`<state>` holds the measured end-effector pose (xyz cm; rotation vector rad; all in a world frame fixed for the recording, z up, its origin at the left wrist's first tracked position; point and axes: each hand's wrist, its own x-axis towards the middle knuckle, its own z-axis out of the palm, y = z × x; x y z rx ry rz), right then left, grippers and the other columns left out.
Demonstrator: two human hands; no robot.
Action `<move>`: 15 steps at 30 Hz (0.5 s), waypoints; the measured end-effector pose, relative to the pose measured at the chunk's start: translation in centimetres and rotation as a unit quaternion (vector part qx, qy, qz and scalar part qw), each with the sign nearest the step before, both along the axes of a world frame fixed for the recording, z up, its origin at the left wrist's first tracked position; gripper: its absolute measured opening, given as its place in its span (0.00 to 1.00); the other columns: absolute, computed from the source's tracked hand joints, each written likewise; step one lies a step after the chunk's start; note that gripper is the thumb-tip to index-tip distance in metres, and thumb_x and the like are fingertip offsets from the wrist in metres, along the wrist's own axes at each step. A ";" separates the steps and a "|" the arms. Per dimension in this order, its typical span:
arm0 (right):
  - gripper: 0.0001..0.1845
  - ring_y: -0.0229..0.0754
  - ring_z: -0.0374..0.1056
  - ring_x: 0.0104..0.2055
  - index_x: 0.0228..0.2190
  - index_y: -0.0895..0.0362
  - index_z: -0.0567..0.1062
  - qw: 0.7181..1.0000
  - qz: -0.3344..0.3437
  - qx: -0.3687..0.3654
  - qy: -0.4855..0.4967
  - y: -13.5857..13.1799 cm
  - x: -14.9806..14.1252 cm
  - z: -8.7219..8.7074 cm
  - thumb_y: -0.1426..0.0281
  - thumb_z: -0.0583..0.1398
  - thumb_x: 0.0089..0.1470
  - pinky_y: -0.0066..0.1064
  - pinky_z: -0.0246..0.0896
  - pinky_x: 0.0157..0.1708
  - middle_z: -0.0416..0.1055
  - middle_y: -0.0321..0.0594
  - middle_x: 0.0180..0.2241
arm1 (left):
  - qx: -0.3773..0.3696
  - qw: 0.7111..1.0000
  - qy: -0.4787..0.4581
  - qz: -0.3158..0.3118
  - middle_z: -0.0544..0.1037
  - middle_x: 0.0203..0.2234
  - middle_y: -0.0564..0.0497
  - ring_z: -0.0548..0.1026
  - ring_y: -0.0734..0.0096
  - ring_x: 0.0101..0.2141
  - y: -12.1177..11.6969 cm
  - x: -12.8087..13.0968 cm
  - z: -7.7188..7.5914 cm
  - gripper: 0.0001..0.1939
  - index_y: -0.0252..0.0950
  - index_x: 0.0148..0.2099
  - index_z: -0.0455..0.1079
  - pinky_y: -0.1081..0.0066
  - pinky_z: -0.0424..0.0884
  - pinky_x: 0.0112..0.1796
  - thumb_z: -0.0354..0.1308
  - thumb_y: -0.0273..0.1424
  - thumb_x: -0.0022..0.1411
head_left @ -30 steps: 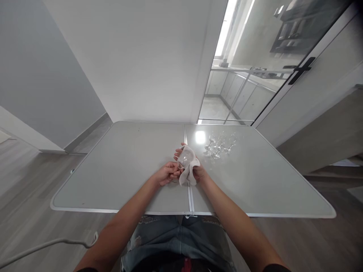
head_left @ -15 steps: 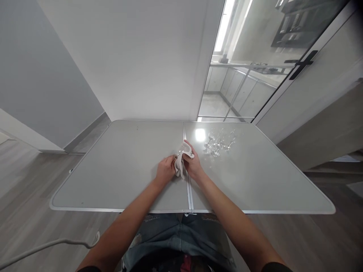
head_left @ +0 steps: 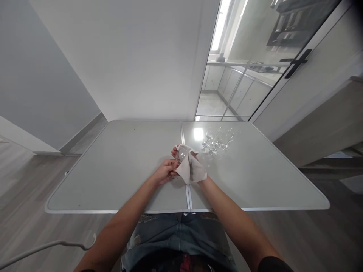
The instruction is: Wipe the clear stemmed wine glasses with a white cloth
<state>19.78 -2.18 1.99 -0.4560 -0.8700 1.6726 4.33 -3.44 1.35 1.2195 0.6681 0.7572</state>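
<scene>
Over the middle seam of the table, a clear stemmed glass (head_left: 183,153) is tilted between my two hands. My left hand (head_left: 165,170) has its fingers closed around the stem near the foot. A white cloth (head_left: 189,169) drapes over my right hand (head_left: 194,154), which presses it around the bowl. Fingertips of that hand show past the far side of the bowl, while the cloth hides most of the palm. Several other clear stemmed glasses (head_left: 213,152) stand close together on the right half of the table.
The light grey folding table (head_left: 119,166) has a metal rim and a centre seam. Behind it rises a white wall (head_left: 141,75); a glass door with a black handle (head_left: 297,63) is at the right. A pale cable (head_left: 62,243) hangs at the lower left.
The cloth has spread out and now hangs over my right hand toward me. My right hand has shifted around the bowl, its fingertips now at the far left side. My left hand stays at the stem.
</scene>
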 end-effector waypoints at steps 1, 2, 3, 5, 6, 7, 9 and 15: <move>0.29 0.52 0.72 0.54 0.46 0.52 0.75 1.000 -0.020 0.010 -0.019 -0.1 -0.3 0.0 0.50 0.67 0.47 0.47 0.67 0.54 0.76 0.45 0.49 | -0.014 1.000 -0.002 0.000 0.57 0.17 0.58 0.49 0.82 0.18 0.0 -0.1 0.0 0.24 0.36 0.24 0.57 0.75 0.46 0.22 0.58 0.49 0.60; 0.28 0.52 0.72 0.53 0.46 0.53 0.75 0.998 -0.052 0.018 -0.042 -0.3 -0.6 0.0 0.53 0.69 0.46 0.46 0.66 0.56 0.75 0.45 0.49 | -0.005 1.000 0.009 0.021 0.56 0.17 0.58 0.49 0.82 0.18 0.0 -0.1 0.0 0.23 0.35 0.25 0.58 0.75 0.47 0.22 0.58 0.47 0.60; 0.28 0.51 0.73 0.53 0.46 0.54 0.74 0.993 -0.093 0.021 -0.072 -0.4 -1.0 0.0 0.57 0.70 0.45 0.46 0.65 0.56 0.75 0.46 0.49 | 0.028 0.997 0.034 0.059 0.57 0.17 0.58 0.50 0.81 0.18 0.0 0.0 -0.1 0.21 0.35 0.25 0.60 0.75 0.48 0.22 0.57 0.45 0.60; 0.30 0.50 0.73 0.51 0.47 0.54 0.73 0.969 -0.195 0.030 -0.148 -0.7 -1.4 -0.2 0.60 0.72 0.43 0.45 0.65 0.55 0.76 0.46 0.48 | 0.147 0.971 0.116 0.150 0.61 0.18 0.57 0.55 0.79 0.20 0.0 0.2 -0.4 0.16 0.34 0.28 0.64 0.75 0.54 0.24 0.55 0.41 0.63; 0.32 0.50 0.73 0.51 0.48 0.54 0.72 0.948 -0.246 0.042 -0.198 -0.7 -1.5 -0.4 0.61 0.72 0.42 0.45 0.66 0.55 0.76 0.46 0.48 | 0.216 0.944 0.167 0.187 0.64 0.19 0.56 0.58 0.77 0.22 0.0 0.2 -0.6 0.14 0.34 0.29 0.66 0.75 0.56 0.26 0.53 0.38 0.64; 0.33 0.50 0.72 0.51 0.50 0.54 0.71 0.920 -0.293 0.065 -0.254 -0.6 -1.3 -0.4 0.62 0.72 0.42 0.45 0.65 0.55 0.75 0.47 0.49 | 0.280 0.911 0.219 0.210 0.67 0.20 0.54 0.61 0.76 0.23 0.0 0.3 -0.9 0.13 0.34 0.30 0.67 0.74 0.57 0.28 0.52 0.35 0.65; 0.33 0.50 0.70 0.53 0.51 0.54 0.70 0.851 -0.344 0.148 -0.369 -0.4 -0.5 -0.3 0.62 0.71 0.44 0.45 0.64 0.56 0.73 0.48 0.52 | 0.373 0.846 0.314 0.217 0.71 0.22 0.52 0.64 0.73 0.24 0.0 0.1 -1.4 0.12 0.34 0.31 0.68 0.72 0.59 0.29 0.49 0.30 0.66; 0.13 0.50 0.71 0.43 0.37 0.53 0.77 0.643 -0.163 0.399 -0.633 0.7 3.1 2.0 0.61 0.66 0.51 0.47 0.58 0.58 0.76 0.45 0.38 | 0.548 0.671 0.482 0.134 0.75 0.25 0.47 0.71 0.67 0.25 -0.2 -1.2 -1.6 0.10 0.34 0.33 0.69 0.69 0.62 0.31 0.49 0.21 0.64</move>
